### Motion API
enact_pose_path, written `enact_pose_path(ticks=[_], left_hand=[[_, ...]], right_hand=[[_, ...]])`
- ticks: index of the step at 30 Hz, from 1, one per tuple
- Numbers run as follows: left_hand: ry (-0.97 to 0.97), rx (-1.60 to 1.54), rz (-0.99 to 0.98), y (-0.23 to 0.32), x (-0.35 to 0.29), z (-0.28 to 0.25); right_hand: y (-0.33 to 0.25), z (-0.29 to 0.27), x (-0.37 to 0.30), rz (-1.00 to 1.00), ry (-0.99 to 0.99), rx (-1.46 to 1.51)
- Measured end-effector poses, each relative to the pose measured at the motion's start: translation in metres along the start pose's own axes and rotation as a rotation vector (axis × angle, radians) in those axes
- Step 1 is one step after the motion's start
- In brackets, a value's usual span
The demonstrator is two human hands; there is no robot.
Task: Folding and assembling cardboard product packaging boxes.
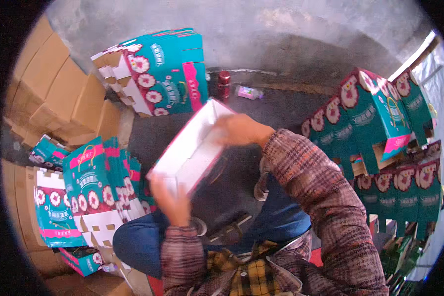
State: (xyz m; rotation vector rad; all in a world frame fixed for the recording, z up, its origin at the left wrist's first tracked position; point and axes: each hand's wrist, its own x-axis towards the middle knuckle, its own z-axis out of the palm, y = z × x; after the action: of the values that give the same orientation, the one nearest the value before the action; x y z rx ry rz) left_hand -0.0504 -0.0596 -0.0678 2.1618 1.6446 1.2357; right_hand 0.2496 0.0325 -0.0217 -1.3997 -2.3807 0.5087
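Between my two hands, above my lap, is a long cardboard box tilted on a diagonal. Its white inside faces up, and a thin pink-red edge runs round it. My left hand grips the near end, thumb and fingers over the rim. At the far right end my right hand holds the box, its fingers over the wall and into the white inside. Both hands are a little smeared by motion, and the box's outer faces are mostly hidden.
Flat teal-and-pink cartons lean against the grey wall; more flat cartons stand at left beside brown boxes. Set-up teal boxes are stacked at right. A red flask and a small bottle are on the dark floor.
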Motion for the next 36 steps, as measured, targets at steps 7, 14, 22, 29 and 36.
enact_pose_path(ticks=[7,14,22,29,36], left_hand=[[0.019,-1.016,-1.132,-0.086,0.020,0.006],[-0.455,-1.393,-0.981,-0.120,-0.016,0.028],[-0.593,-0.850,-0.596,-0.113,-0.028,0.038],[0.002,-1.225,-0.896,-0.075,0.009,0.006],[-0.248,-0.875,-0.690,-0.152,-0.058,0.035]], right_hand=[[0.062,0.015,0.005,0.524,0.281,0.358],[0.090,0.012,-0.030,0.968,-0.095,0.955],[0.126,0.004,-0.050,0.420,-0.175,1.196],[0.056,-0.051,-0.041,0.704,-0.033,1.206],[0.059,0.019,-0.054,0.629,-0.108,1.192]])
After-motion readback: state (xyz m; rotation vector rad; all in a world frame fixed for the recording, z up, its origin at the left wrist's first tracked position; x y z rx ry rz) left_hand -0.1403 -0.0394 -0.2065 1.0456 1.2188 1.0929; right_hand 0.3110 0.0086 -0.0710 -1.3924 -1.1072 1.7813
